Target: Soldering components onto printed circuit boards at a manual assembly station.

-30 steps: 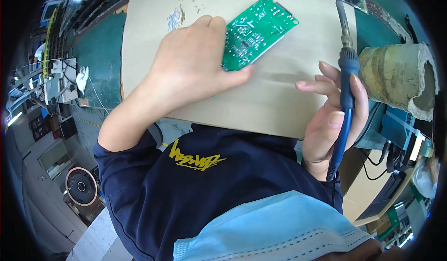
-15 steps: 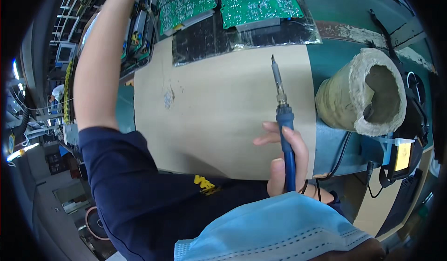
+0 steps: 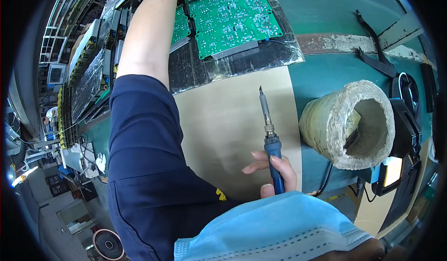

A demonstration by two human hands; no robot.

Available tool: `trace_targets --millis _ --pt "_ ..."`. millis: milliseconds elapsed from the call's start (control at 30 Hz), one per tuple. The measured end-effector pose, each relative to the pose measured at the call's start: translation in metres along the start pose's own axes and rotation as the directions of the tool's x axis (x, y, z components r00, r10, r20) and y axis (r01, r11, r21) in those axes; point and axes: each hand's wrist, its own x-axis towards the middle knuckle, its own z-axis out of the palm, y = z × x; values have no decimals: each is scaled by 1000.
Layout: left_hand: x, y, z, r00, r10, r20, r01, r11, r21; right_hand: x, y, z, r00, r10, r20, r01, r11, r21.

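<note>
My right hand (image 3: 287,173) is wrapped round the blue handle of a soldering iron (image 3: 273,148), whose dark metal tip points up and away, above a tan board (image 3: 223,112). My left arm (image 3: 148,40) stretches far forward past the top edge of the picture, so the left hand itself is out of sight. Next to that arm, green circuit boards (image 3: 236,33) with many solder points lie on a black plastic-wrapped sheet (image 3: 195,74). Part of the boards is hidden behind my forearm.
A thick, rough-rimmed hollow cylinder (image 3: 321,126) lies on the green bench (image 3: 328,77) at the right. Behind it stands a black device (image 3: 406,112) with cables. More boards with components (image 3: 88,51) stand at the left. A fan (image 3: 108,244) is at the lower left.
My left arm has reached further forward and to the right in the picture. The view has shifted, so boards, cylinder and iron sit lower and further left. The iron stays in my right hand.
</note>
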Motion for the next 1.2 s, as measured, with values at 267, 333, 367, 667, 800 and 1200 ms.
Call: trace_targets --millis 267,333,367,667,800,1200 --pt "-10 21 -4 951 299 75 -221 831 -510 4 6 -10 998 7 -70 -19 985 -173" --pt "-20 -22 -23 926 376 -24 -337 798 -500 2 3 -4 999 -11 -43 4 986 -169" --pt "-26 -50 -41 947 315 -69 -322 930 -178 0 0 2 1000 -24 -13 22 989 -148" --pt "-231 -49 -150 965 -260 -34 262 962 71 -6 7 2 998 -41 53 51 977 -209" --pt "-316 -134 -173 945 -295 144 183 838 514 -7 8 8 995 -88 53 97 970 -222" --pt "-303 -220 -71 691 -697 -190 721 682 122 -3 16 16 984 -93 -149 25 915 -404"
